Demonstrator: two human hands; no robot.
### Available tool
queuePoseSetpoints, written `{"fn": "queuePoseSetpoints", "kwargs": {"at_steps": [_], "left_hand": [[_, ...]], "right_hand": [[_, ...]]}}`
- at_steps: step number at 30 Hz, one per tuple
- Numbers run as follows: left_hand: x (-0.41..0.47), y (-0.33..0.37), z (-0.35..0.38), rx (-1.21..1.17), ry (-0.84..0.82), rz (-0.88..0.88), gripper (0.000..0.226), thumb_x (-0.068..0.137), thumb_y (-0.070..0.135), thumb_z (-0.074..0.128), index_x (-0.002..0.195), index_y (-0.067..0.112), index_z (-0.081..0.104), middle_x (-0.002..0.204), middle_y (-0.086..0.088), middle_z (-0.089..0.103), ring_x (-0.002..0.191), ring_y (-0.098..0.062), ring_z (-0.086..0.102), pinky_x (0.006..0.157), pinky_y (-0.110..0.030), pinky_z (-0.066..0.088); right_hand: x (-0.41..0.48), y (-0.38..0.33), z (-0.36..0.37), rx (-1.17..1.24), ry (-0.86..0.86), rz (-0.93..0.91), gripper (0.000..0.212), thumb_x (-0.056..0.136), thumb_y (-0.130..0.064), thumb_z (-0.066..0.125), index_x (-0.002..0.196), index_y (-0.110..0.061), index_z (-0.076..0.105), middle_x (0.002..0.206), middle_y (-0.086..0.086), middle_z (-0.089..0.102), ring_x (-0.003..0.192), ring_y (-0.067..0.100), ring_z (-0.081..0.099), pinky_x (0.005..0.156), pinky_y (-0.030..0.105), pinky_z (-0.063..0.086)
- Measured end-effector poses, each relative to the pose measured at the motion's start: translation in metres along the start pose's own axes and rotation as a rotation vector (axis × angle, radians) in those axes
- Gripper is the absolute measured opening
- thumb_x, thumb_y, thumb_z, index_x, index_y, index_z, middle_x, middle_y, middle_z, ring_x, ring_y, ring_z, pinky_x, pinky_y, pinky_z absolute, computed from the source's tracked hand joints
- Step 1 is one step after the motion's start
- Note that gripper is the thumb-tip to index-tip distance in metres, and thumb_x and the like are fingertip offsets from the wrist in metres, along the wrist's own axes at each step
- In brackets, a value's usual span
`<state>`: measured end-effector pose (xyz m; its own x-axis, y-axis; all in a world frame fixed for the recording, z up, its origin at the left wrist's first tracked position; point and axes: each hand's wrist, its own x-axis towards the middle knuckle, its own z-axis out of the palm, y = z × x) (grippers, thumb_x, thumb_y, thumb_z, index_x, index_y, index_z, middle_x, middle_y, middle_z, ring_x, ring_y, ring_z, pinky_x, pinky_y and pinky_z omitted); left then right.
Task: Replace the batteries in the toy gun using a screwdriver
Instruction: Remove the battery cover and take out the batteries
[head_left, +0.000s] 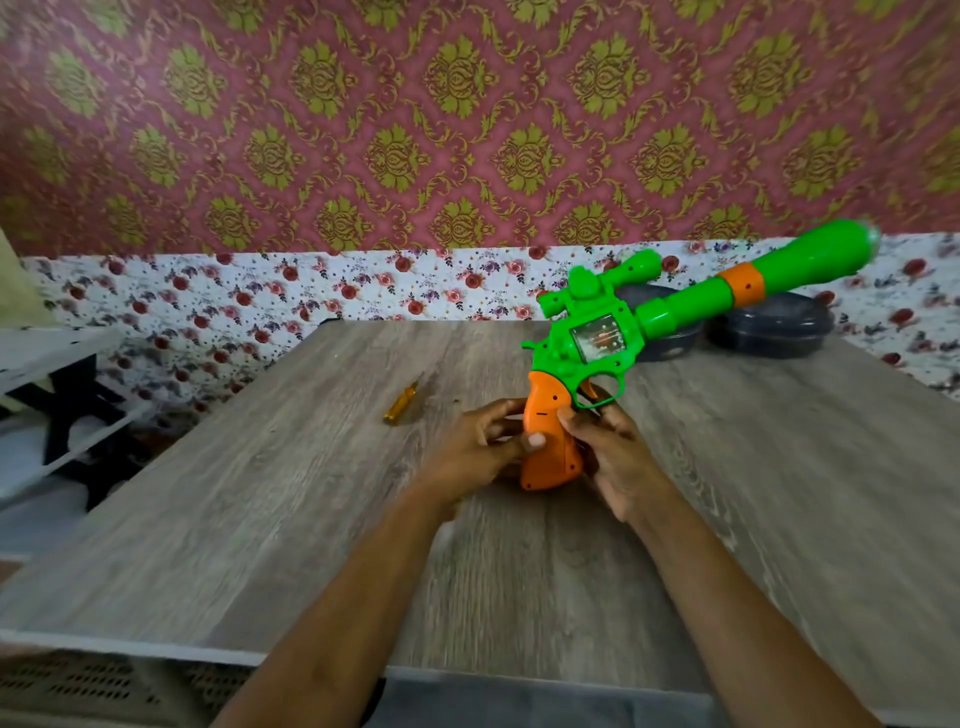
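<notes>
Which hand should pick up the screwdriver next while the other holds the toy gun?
Probably the left: the screwdriver lies on the table nearer the left hand, while the right hand grips the toy gun on the far side.

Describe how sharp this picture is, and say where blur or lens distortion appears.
Head view: motion blur streaks the wood grain of the table and smears the wallpaper toward the edges. The toy gun, held by the left hand and right hand, is sharpest, though its muzzle is soft. The wide-angle lens bows the wall border. The light is soft, without glare.
</notes>
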<state>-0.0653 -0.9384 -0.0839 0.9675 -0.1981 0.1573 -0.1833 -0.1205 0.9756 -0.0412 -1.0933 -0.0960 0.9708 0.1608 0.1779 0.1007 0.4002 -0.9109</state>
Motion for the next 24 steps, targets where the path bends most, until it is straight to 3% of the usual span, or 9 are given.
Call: {"fn": "queuePoseSetpoints", "kwargs": {"at_steps": [3,4,7,9,11,16,17,20,24], "left_hand": [[0.000,0.001,0.000,0.017,-0.015,0.023,0.029,0.089,0.016,0.061,0.114,0.030,0.056,0.102,0.005,0.069,0.090,-0.006,0.066,0.070,-0.020,0.055],[-0.001,0.001,0.000,0.029,-0.016,0.031,0.029,0.090,0.014,0.060,0.116,0.027,0.056,0.102,0.002,0.069,0.089,-0.006,0.066,0.069,-0.019,0.055],[-0.003,0.003,0.000,0.067,-0.013,0.019,0.027,0.094,0.012,0.054,0.119,0.022,0.053,0.107,-0.009,0.066,0.096,-0.018,0.064,0.078,-0.031,0.054],[-0.004,0.006,-0.001,0.068,-0.027,-0.031,0.028,0.095,0.012,0.052,0.122,0.020,0.052,0.115,-0.013,0.063,0.106,-0.026,0.061,0.084,-0.038,0.054],[-0.003,0.008,-0.003,0.051,-0.031,-0.078,0.027,0.096,0.011,0.051,0.121,0.020,0.053,0.117,-0.013,0.061,0.108,-0.028,0.060,0.081,-0.035,0.054],[-0.003,0.009,-0.013,0.033,0.145,-0.073,0.014,0.093,0.009,0.056,0.097,0.022,0.060,0.107,-0.007,0.064,0.098,-0.021,0.062,0.084,-0.037,0.053],[-0.004,0.008,-0.015,0.075,0.213,-0.026,0.014,0.092,0.007,0.057,0.091,0.021,0.061,0.101,-0.006,0.064,0.093,-0.020,0.062,0.083,-0.037,0.052],[-0.001,-0.002,-0.016,0.519,0.401,0.178,0.007,0.087,0.010,0.062,0.092,0.014,0.066,0.086,-0.005,0.066,0.082,-0.020,0.062,0.076,-0.035,0.051],[0.018,-0.008,-0.017,0.850,0.422,0.191,0.017,0.089,0.019,0.059,0.102,0.018,0.070,0.088,-0.004,0.072,0.081,-0.021,0.066,0.069,-0.031,0.052]], "right_hand": [[0.001,0.000,-0.001,-0.039,0.001,-0.011,0.064,0.047,-0.047,0.087,0.102,-0.021,0.066,0.103,0.002,0.071,0.098,0.018,0.067,0.088,0.035,0.054],[0.001,0.000,-0.001,-0.045,-0.001,-0.018,0.065,0.048,-0.047,0.086,0.104,-0.021,0.065,0.104,0.004,0.071,0.098,0.019,0.066,0.089,0.036,0.054],[0.001,-0.004,-0.002,-0.056,0.019,-0.029,0.024,0.081,-0.013,0.065,0.104,-0.018,0.062,0.101,0.006,0.067,0.098,0.023,0.062,0.096,0.043,0.047],[0.001,-0.004,-0.004,-0.079,0.025,-0.035,0.023,0.085,-0.005,0.058,0.104,-0.019,0.061,0.102,0.005,0.066,0.100,0.024,0.060,0.095,0.043,0.047],[0.002,-0.004,-0.005,-0.089,0.028,-0.030,0.023,0.086,-0.004,0.058,0.103,-0.019,0.061,0.101,0.004,0.066,0.098,0.022,0.060,0.091,0.041,0.049],[0.003,-0.006,-0.010,-0.075,0.074,-0.014,0.020,0.086,-0.004,0.058,0.098,-0.020,0.062,0.090,-0.005,0.069,0.088,0.015,0.063,0.085,0.037,0.051],[0.003,-0.006,-0.011,-0.070,0.080,-0.011,0.020,0.086,-0.003,0.058,0.098,-0.019,0.062,0.087,-0.006,0.070,0.086,0.014,0.063,0.085,0.037,0.051],[0.003,-0.004,-0.011,-0.080,0.089,0.003,0.018,0.086,-0.005,0.060,0.097,-0.019,0.063,0.083,-0.008,0.072,0.085,0.015,0.064,0.085,0.039,0.050],[0.004,-0.004,-0.011,-0.085,0.127,0.016,0.022,0.086,-0.005,0.060,0.106,-0.012,0.062,0.084,-0.005,0.071,0.079,0.011,0.065,0.083,0.037,0.051]]}}
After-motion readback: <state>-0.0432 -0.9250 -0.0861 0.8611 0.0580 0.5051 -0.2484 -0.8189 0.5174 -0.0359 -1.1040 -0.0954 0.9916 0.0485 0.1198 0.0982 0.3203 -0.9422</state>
